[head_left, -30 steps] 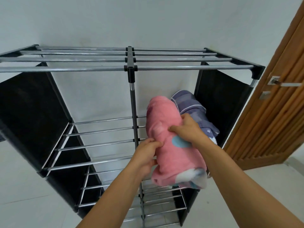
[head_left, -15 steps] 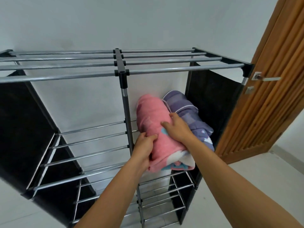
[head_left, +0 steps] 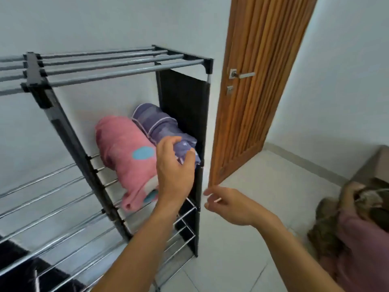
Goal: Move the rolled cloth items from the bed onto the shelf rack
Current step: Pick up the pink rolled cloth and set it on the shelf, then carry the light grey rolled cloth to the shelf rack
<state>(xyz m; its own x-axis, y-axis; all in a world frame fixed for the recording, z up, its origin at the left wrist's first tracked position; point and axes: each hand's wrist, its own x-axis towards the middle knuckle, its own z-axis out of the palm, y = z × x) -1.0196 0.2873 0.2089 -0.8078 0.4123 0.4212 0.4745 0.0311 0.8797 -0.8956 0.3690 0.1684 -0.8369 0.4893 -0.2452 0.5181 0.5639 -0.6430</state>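
Observation:
A pink rolled cloth (head_left: pixel 124 148) and a purple rolled cloth (head_left: pixel 155 123) lie side by side on a middle tier of the metal shelf rack (head_left: pixel 126 68), in its right bay. The purple one rests against the black side panel (head_left: pixel 185 106). My left hand (head_left: pixel 174 165) hovers in front of both rolls, its fingers curved and apart at the purple roll's front end. My right hand (head_left: pixel 227 205) is off the rack to the right, over the floor, loosely open and holding nothing.
A wooden slatted door (head_left: pixel 259 91) with a metal handle (head_left: pixel 242 75) stands ajar just right of the rack. A heap of brownish and pink cloth (head_left: pixel 357 224) lies at the lower right. Pale floor tiles (head_left: pixel 263 186) run between rack and heap.
Both hands have let go of the pink roll, which now rests on the rack. My right hand has pulled back to the right. The view has swung right toward the door.

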